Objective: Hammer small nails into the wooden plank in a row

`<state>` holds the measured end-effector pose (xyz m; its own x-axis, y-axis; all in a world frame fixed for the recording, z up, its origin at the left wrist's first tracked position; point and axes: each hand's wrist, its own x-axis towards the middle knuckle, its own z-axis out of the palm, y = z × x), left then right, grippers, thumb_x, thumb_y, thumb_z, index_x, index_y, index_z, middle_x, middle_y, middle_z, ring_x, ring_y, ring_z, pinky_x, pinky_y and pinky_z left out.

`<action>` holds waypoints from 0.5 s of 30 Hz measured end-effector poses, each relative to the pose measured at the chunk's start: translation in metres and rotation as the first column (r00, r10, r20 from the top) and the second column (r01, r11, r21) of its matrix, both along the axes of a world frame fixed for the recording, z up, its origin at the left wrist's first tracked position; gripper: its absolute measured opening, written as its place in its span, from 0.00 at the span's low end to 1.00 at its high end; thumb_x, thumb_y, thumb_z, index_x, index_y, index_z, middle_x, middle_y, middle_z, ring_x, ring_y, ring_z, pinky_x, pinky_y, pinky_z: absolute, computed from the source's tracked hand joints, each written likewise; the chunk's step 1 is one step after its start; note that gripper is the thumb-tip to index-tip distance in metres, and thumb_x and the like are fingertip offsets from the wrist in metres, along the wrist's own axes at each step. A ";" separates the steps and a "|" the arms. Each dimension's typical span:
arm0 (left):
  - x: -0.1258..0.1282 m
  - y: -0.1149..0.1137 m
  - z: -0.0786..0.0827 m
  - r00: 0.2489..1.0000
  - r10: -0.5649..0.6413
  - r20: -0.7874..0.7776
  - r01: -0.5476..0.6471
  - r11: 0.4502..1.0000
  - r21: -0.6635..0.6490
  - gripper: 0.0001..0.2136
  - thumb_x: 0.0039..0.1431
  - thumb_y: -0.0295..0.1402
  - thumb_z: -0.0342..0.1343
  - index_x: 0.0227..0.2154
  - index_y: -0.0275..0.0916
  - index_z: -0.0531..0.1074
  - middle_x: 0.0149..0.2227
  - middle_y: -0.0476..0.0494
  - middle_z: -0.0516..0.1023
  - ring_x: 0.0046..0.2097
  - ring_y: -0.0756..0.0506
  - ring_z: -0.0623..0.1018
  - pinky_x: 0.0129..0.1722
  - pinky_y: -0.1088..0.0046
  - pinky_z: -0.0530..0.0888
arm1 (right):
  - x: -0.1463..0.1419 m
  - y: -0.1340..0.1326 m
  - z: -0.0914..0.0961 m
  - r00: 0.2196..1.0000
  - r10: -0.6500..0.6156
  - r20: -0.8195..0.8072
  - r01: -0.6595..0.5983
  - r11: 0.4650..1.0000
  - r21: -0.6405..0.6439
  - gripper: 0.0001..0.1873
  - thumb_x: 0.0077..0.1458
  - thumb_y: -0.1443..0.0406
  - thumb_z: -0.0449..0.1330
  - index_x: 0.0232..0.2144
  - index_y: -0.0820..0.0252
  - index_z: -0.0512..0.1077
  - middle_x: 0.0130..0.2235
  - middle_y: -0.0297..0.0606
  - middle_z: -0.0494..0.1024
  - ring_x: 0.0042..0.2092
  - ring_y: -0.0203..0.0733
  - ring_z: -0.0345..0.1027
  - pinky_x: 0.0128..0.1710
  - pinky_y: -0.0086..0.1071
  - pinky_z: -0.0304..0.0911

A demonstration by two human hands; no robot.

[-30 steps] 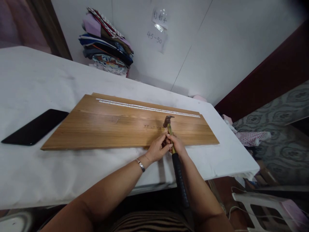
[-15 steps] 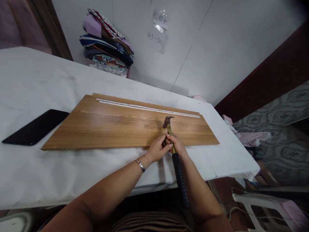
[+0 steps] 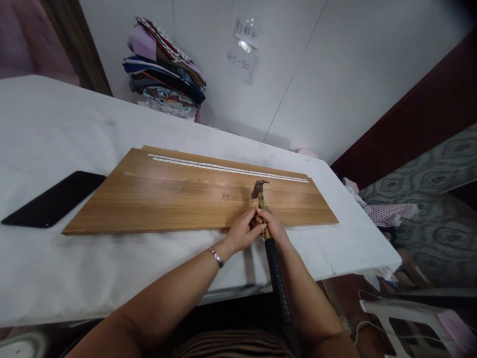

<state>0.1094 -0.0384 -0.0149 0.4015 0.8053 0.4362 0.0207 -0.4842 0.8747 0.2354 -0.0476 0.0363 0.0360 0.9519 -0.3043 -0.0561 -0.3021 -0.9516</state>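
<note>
A claw hammer [image 3: 275,268] with a rusty head, a yellow neck and a black grip lies across the fingers of my right hand [image 3: 275,227], which is closed around its neck. The head hovers over the wooden board [image 3: 122,204], and the grip slants down toward my body. My left hand [image 3: 241,232], a metal bracelet at its wrist, meets the right hand in front of the board's near edge. Its fingers are closed together, and what they pinch is hidden. A short row of nails [image 3: 233,197] shows on the board left of the hammer head.
Two white measuring strips [image 3: 223,168] run along the board's far side. One loose nail [image 3: 181,188] lies left of centre. A black flat panel [image 3: 55,199] touches the board's left end. Folded clothes [image 3: 166,69] are stacked by the wall; a white stool [image 3: 387,318] stands lower right.
Almost nothing differs. Both hands and the hammer keep their places over the board; the view has shifted very slightly.
</note>
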 end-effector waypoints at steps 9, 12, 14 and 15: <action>0.000 0.001 0.000 1.000 -0.024 0.003 0.024 1.000 -0.013 0.24 0.60 0.38 0.55 0.58 0.36 0.65 0.53 0.36 0.76 0.54 0.40 0.75 0.57 0.58 0.71 | 0.000 -0.001 -0.006 0.999 -0.035 -0.035 0.037 0.998 0.059 0.20 0.43 0.51 0.64 0.21 0.57 0.61 0.14 0.23 0.60 0.12 0.27 0.49 0.10 0.24 0.46; 0.000 0.002 -0.001 0.999 -0.030 0.016 0.030 0.999 -0.025 0.26 0.59 0.38 0.55 0.60 0.37 0.64 0.55 0.36 0.74 0.55 0.40 0.74 0.58 0.58 0.70 | -0.001 -0.001 -0.004 0.999 -0.027 -0.039 0.029 0.998 0.056 0.20 0.44 0.51 0.64 0.20 0.56 0.60 0.14 0.23 0.59 0.12 0.27 0.49 0.10 0.25 0.45; 0.001 0.002 -0.002 0.999 -0.025 0.021 0.026 0.999 -0.038 0.26 0.60 0.38 0.55 0.60 0.36 0.63 0.56 0.36 0.74 0.55 0.40 0.75 0.58 0.59 0.70 | -0.002 0.000 -0.002 0.999 -0.015 -0.029 0.016 0.999 0.033 0.20 0.45 0.51 0.63 0.20 0.56 0.60 0.13 0.23 0.59 0.12 0.28 0.48 0.10 0.25 0.44; 0.001 0.002 -0.002 1.000 -0.024 0.019 0.025 0.999 -0.046 0.26 0.60 0.39 0.55 0.60 0.36 0.64 0.55 0.37 0.75 0.54 0.41 0.75 0.57 0.59 0.71 | -0.002 0.000 -0.001 1.000 -0.004 -0.021 0.004 1.000 0.019 0.20 0.45 0.51 0.63 0.19 0.56 0.59 0.13 0.23 0.58 0.12 0.28 0.48 0.10 0.25 0.44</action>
